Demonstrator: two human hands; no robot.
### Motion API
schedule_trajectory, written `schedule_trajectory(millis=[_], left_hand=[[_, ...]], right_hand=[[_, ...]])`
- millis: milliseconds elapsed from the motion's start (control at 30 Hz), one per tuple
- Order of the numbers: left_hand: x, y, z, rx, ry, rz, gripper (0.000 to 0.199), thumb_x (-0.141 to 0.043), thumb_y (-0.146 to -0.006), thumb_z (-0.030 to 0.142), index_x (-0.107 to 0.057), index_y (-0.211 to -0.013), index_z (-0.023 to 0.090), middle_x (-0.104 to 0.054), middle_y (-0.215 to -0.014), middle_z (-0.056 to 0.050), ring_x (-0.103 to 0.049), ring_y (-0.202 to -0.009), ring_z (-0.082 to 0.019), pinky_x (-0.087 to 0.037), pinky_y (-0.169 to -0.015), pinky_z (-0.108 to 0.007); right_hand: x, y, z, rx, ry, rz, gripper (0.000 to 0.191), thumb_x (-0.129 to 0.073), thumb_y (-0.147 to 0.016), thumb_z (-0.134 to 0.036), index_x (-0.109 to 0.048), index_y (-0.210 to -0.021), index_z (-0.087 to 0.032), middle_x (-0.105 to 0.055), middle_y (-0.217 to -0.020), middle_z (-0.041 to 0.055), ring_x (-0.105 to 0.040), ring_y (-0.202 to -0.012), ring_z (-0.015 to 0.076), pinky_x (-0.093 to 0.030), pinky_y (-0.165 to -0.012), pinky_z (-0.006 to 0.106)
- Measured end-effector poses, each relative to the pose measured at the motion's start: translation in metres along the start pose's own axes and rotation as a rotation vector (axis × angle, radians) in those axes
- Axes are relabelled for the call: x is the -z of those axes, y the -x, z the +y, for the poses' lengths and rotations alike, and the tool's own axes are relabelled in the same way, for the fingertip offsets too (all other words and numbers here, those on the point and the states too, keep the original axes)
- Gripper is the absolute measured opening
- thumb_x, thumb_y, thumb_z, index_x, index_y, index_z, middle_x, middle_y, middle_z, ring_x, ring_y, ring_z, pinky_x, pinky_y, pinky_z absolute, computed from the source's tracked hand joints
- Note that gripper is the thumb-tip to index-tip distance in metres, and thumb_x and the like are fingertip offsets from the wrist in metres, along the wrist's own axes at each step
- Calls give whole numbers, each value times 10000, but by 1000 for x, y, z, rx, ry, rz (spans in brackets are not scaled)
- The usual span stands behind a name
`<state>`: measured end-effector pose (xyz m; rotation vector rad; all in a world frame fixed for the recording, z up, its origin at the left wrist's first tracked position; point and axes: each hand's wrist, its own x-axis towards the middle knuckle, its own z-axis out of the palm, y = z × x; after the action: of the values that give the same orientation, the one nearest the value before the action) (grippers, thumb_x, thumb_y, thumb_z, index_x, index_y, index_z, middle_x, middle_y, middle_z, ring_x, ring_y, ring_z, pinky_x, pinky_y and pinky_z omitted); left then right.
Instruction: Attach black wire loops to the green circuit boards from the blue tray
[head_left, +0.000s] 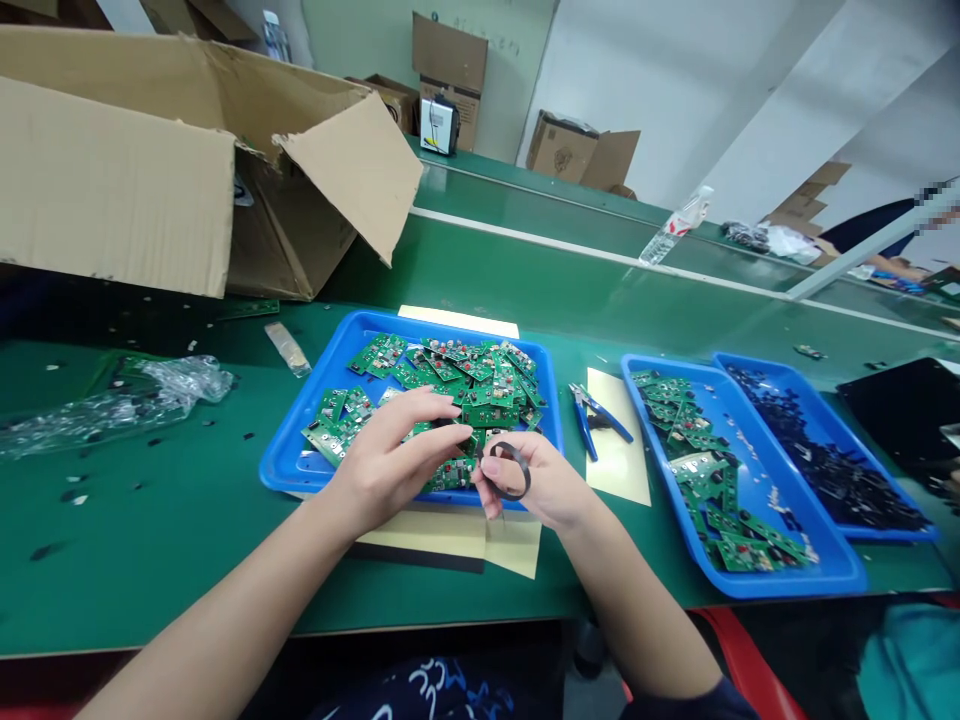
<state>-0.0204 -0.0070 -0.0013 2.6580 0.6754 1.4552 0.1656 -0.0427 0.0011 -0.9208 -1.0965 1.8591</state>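
Observation:
Many green circuit boards [480,385] lie piled in a blue tray [271,455]. Over the tray's front part is my left hand [394,450], its fingers stretched toward the right and apart, with boards behind and below them. My right hand [532,475] is just to its right, at the tray's front right edge, fingers curled around a black ring-shaped strip [517,470]. The fingertips of both hands are close together. Whether a small part sits between them is too small to tell. Yellow paper sheets [514,550] stick out from under the tray.
Blue-handled pliers [600,415] lie right of the tray on yellow paper. Further right are a blue tray [795,580] of boards and another [892,533] of black parts. An open cardboard box [120,180] and plastic wrap [150,395] are at the left; a bottle [675,228] stands behind.

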Motion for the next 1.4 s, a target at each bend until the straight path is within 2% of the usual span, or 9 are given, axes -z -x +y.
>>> schedule_trajectory(millis=[133,300,433,600,733,1000,1200,1400], left_hand=[[0,-3,5,80,65,-5,216,-595,-806,139,-601,-1010,208,-632,-939,-77,-621,-871,-175,-540,-742,-311],[0,-5,8,205,186,-50,182,-610,-805,193,-618,-986,184,-641,-885,-74,-629,-823,-165,-536,-711,-281],[-1,-5,6,205,250,-58,181,-634,-787,215,-622,-962,173,-641,-847,-64,-630,-787,-154,-533,-682,-259],[-1,-5,3,146,163,-22,170,-633,-788,186,-617,-957,178,-628,-853,-60,-620,-789,-149,-531,-681,-262],[-1,-4,3,141,146,-22,170,-615,-805,202,-615,-973,178,-633,-874,-68,-623,-811,-154,-535,-694,-270],[0,-5,4,259,387,-61,189,-662,-762,267,-644,-932,185,-658,-826,-58,-633,-764,-159,-539,-665,-270],[1,-5,3,332,454,-69,193,-685,-742,272,-658,-912,186,-659,-798,-54,-623,-730,-160,-524,-645,-276],[-1,-5,4,461,554,-56,198,-697,-726,289,-670,-897,194,-652,-793,-53,-622,-723,-162,-546,-624,-272]], right_hand=[[-1,-1,2,-30,-68,-21,280,-691,-698,-387,-597,-620,-136,-577,-465,-29,-515,-374,75,-444,-406,195],[0,-4,6,-52,-130,-51,250,-687,-707,-347,-592,-613,-135,-547,-439,-43,-510,-364,74,-412,-379,179],[1,-4,8,-41,-124,-77,236,-685,-714,-345,-607,-644,-133,-552,-441,-40,-515,-366,76,-412,-384,182],[2,-4,7,42,-127,-100,266,-696,-705,-376,-621,-648,-128,-561,-439,-28,-502,-352,76,-409,-375,190],[1,-4,8,17,-137,-90,262,-698,-707,-367,-624,-645,-124,-555,-431,-27,-502,-345,76,-394,-366,185],[3,-6,10,-47,-146,-187,285,-700,-701,-380,-616,-645,-113,-514,-417,-41,-502,-341,79,-358,-360,185],[2,-5,7,2,-48,-109,318,-682,-709,-428,-604,-646,-126,-529,-421,-40,-501,-354,75,-391,-385,189],[-2,-5,5,108,105,58,333,-682,-687,-456,-562,-623,-152,-553,-471,-42,-524,-377,80,-445,-410,206]])
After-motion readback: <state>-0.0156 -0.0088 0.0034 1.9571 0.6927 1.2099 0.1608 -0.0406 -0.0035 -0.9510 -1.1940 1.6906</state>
